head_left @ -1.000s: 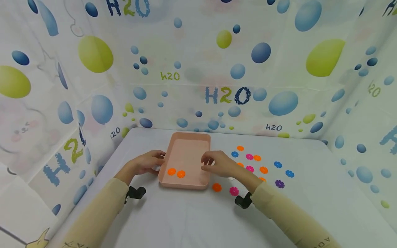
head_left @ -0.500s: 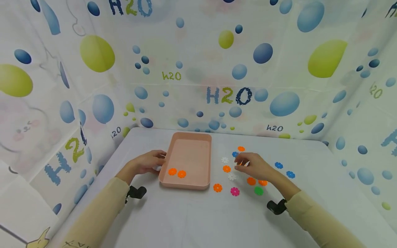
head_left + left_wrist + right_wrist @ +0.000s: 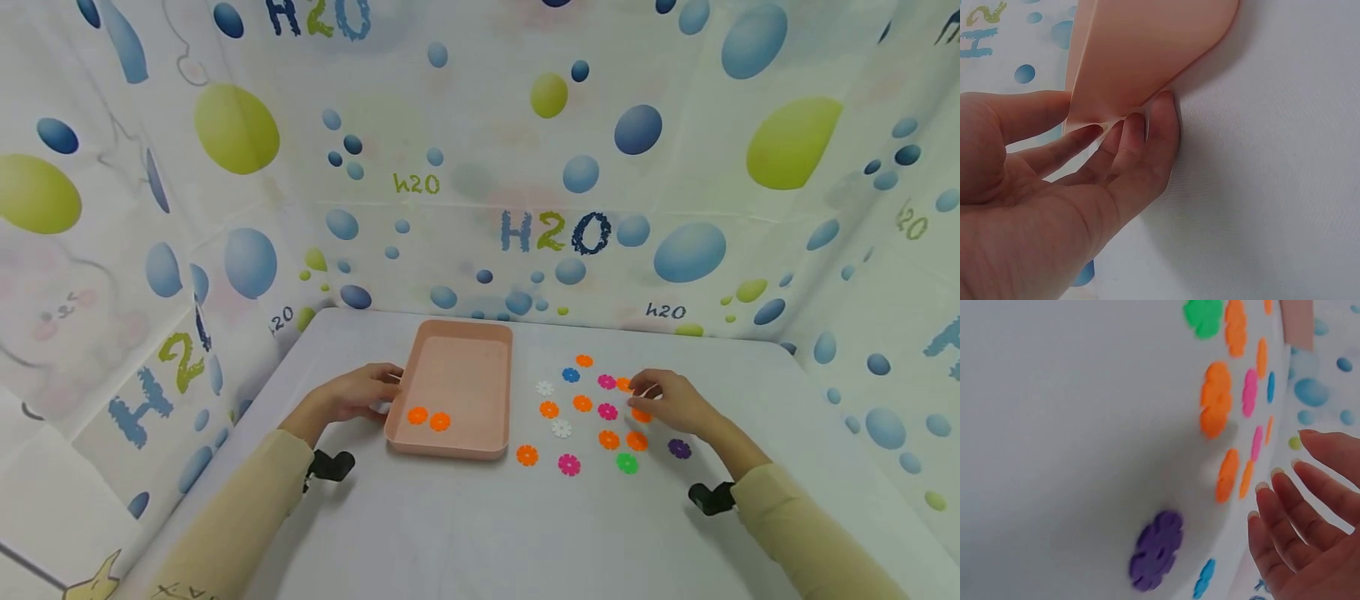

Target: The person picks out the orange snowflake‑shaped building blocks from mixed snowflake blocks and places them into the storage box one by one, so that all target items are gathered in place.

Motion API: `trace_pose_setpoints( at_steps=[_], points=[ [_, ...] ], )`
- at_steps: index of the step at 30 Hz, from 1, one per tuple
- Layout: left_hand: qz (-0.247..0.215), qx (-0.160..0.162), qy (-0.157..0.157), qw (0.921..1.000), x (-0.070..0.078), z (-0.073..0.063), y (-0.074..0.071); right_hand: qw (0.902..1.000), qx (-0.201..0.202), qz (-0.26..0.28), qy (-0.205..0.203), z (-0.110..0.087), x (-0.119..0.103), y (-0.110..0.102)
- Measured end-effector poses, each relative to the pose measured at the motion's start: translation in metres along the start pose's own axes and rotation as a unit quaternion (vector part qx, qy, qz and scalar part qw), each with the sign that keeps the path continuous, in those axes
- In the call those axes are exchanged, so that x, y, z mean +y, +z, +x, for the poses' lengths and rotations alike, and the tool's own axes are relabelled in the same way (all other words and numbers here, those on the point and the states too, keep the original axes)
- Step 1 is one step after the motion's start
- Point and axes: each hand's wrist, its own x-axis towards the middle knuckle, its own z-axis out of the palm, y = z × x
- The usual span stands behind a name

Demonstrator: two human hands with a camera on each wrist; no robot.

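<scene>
In the head view a pink tray [image 3: 465,367] lies on the table with two orange flower-shaped plastic discs [image 3: 429,418] inside, near its front edge. My left hand [image 3: 362,392] holds the tray at its left side, thumb and fingertips at the wall [image 3: 1129,56] in the left wrist view. Off to the right, my right hand [image 3: 678,402] hovers over the scattered discs, fingers loosely bent and nothing between them. Its fingertips overlap an orange disc [image 3: 641,415] in the head view. A purple disc [image 3: 1157,551] lies below that hand in the right wrist view.
Several more flower discs spread right of the tray, among them a green one [image 3: 627,463], a white one [image 3: 561,428], a pink one [image 3: 569,464] and a blue one [image 3: 571,375]. A patterned curtain [image 3: 465,233] surrounds the white-covered table [image 3: 465,525].
My right hand has moved from over the tray's right edge rightward across the discs, uncovering several of them. The left hand and the tray have stayed in place.
</scene>
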Motion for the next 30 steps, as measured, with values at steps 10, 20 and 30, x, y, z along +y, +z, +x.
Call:
trace_pose_setpoints(
  at_steps=[10, 20, 30],
  points=[
    [-0.002, -0.005, 0.002, 1.0000, 0.001, -0.004, 0.000, 0.9986, -0.026, 0.003, 0.046, -0.008, 0.026, -0.001],
    [-0.009, -0.003, 0.006, 0.9999, -0.002, 0.000, 0.001, 0.9968, -0.053, 0.014, 0.058, -0.007, 0.036, -0.003],
    [-0.009, -0.004, 0.007, 0.9999, 0.000, -0.002, 0.001, 0.9966, -0.050, 0.018, 0.063, -0.007, 0.036, -0.003]
  ],
)
